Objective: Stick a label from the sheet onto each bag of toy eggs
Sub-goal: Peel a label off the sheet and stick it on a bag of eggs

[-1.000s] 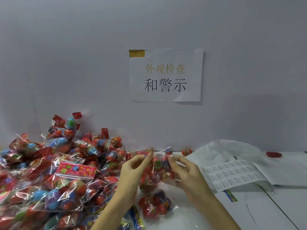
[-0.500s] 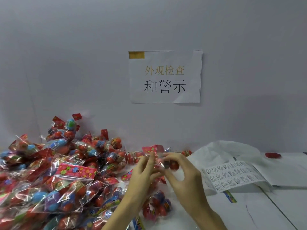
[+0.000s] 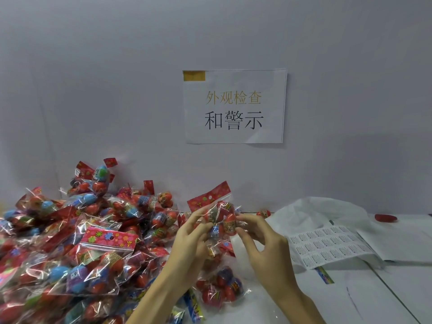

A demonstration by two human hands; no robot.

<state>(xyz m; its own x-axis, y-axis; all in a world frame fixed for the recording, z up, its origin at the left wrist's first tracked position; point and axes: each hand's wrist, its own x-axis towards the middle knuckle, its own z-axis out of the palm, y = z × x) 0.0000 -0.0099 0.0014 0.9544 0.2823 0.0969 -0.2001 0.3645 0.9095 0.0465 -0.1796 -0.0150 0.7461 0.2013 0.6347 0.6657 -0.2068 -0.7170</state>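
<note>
Clear crinkly plastic bag of red toy eggs with a red flower-print card header, held up tilted above the white desk, header pointing up-right. Left hand fingers pinch the bag's left side, right hand thumb and forefinger pinch its right side at an egg with a printed band; both closed on the film. Eggs smooth, glossy, oval. Directly below the hands another small clear bag of red and purple eggs lies on the desk. Big heap of same shiny cellophane bags, red and blue eggs, fills the desk's left side up to the wall. Flat white label sheet, grid of small printed rectangles, lies right of the right hand toward the desk's right edge, on crumpled white plastic bag. Loose red egg at the back edge. White paper sign with yellow tape corner on the grey wall.
</note>
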